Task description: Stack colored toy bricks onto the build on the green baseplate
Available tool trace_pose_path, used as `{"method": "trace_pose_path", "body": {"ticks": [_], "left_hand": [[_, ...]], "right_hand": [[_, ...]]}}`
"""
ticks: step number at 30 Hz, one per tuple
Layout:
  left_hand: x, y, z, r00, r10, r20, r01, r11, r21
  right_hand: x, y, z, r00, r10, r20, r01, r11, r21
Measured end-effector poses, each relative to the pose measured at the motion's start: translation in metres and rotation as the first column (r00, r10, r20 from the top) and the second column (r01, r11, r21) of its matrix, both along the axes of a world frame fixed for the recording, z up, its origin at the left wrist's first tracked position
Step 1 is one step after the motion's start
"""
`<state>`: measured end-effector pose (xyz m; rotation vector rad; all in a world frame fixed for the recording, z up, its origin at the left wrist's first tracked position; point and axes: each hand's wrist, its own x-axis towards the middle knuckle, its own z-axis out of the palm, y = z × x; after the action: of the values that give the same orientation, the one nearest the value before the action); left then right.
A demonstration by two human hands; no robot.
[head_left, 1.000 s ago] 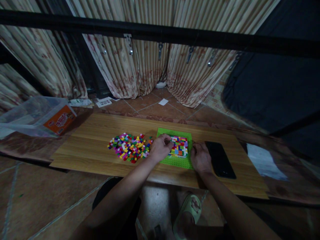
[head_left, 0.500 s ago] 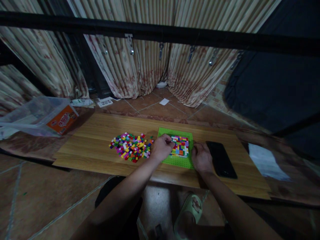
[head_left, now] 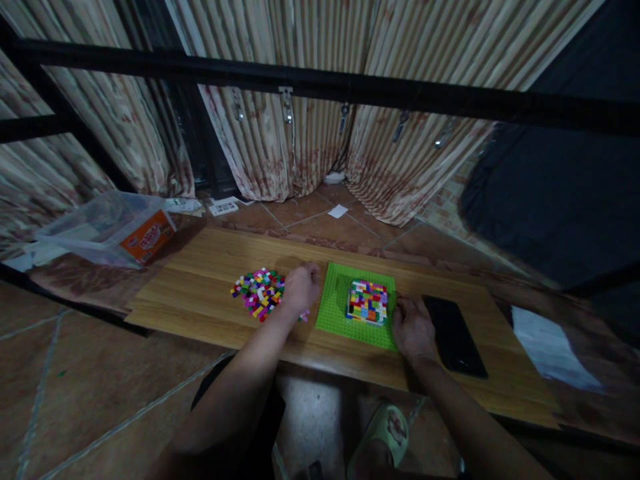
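My left hand (head_left: 303, 287) hovers at the right edge of a loose pile of small coloured toy bricks (head_left: 259, 291), left of the baseplate. Its fingers are curled together, and whether a brick is between them is too small to see. A green studded baseplate (head_left: 333, 307) lies flat on the wooden board. On it stands a block of many-coloured bricks (head_left: 369, 301) built up in a rough square. At the plate's right edge rests my right hand (head_left: 413, 327), with fingers bent and closed against that edge.
A black phone-like slab (head_left: 456, 337) lies right of my right hand on the wooden board (head_left: 185, 280). Beyond the board's right end is a white sheet (head_left: 550, 347). A clear plastic bin (head_left: 107, 227) with an orange label stands at the left. A dark bar (head_left: 320, 83) crosses above.
My left hand has moved left, off the brick block and over to the pile, uncovering the block. My right hand stays at the plate's edge. The whole view has shifted slightly.
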<state>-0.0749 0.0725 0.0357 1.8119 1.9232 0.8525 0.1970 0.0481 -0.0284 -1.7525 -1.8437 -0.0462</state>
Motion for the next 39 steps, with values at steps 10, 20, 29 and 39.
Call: {"method": "trace_pose_path", "body": {"ticks": [10, 20, 29, 39], "left_hand": [[-0.015, 0.010, -0.007, 0.918, -0.163, -0.362, 0.116, 0.982, -0.148], [-0.006, 0.012, 0.000, 0.880, -0.130, -0.457, 0.038, 0.978, -0.206], [0.012, -0.009, 0.008, 0.978, -0.181, -0.103, 0.185, 0.982, 0.029], [0.042, -0.035, 0.004, 0.898, -0.402, 0.177, 0.369, 0.909, 0.196]], "right_hand": [[-0.001, -0.001, 0.003, 1.000, 0.003, -0.006, -0.003, 1.000, -0.015], [-0.001, 0.001, 0.002, 1.000, -0.007, 0.012, 0.007, 1.000, -0.012], [-0.002, 0.001, 0.002, 1.000, 0.014, -0.013, -0.014, 1.000, 0.012], [-0.005, 0.000, 0.007, 1.000, -0.008, -0.030, 0.007, 1.000, -0.014]]}}
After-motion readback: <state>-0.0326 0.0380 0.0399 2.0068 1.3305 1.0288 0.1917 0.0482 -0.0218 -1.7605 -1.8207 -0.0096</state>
